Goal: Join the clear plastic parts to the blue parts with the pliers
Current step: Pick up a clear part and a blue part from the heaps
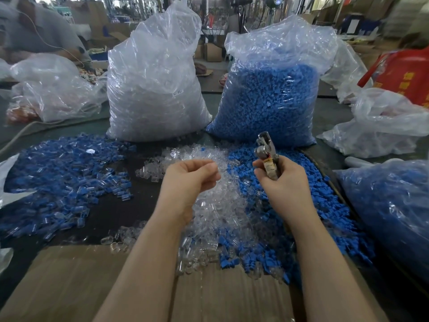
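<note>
My right hand (283, 182) grips the metal pliers (267, 152) by the handles, jaws pointing up and away. My left hand (188, 180) hovers over the pile of clear plastic parts (218, 210), fingers curled with thumb and fingertips pinched; whether a clear part sits between them I cannot tell. Loose blue parts (325, 205) lie heaped right of the clear pile, under my right hand. A wide spread of joined blue-and-clear pieces (65, 177) covers the dark table on the left.
Two tall plastic sacks stand behind: clear parts (153, 89) and blue parts (271, 96). Another sack of blue pieces (394, 205) lies at the right. Flat cardboard (69, 287) covers the near table edge. Crumpled bags (53, 89) and a person sit far left.
</note>
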Tool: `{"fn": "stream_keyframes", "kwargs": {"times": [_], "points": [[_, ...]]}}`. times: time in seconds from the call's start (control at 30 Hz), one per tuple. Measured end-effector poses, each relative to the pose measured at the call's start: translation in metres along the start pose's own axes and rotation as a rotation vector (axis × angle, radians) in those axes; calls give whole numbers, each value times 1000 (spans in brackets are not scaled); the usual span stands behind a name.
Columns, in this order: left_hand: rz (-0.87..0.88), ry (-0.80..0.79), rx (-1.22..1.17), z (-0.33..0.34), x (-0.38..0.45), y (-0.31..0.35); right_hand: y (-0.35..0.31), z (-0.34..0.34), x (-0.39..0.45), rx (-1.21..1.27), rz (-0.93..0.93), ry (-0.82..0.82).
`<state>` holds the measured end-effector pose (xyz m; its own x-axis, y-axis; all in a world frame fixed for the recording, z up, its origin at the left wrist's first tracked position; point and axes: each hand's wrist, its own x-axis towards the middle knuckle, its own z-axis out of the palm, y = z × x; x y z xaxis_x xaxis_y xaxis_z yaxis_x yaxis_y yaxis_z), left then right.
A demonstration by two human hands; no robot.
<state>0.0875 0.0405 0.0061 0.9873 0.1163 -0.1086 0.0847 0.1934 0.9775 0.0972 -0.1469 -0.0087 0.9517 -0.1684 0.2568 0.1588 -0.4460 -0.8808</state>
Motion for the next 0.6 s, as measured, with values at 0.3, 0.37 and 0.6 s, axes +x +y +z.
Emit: {"fn": "stream_keyframes", "kwargs": {"times": [0.3,0.37,0.6], "points": [[115,-38,65,23,-8,0,-4,3,-3,76,-67,-8],[134,-38,101,26,-8,-1,-3,4,-3,61,-73,-12],[238,50,210,30,-12,-4,-4,7,-5,77,-97,-9]]}}
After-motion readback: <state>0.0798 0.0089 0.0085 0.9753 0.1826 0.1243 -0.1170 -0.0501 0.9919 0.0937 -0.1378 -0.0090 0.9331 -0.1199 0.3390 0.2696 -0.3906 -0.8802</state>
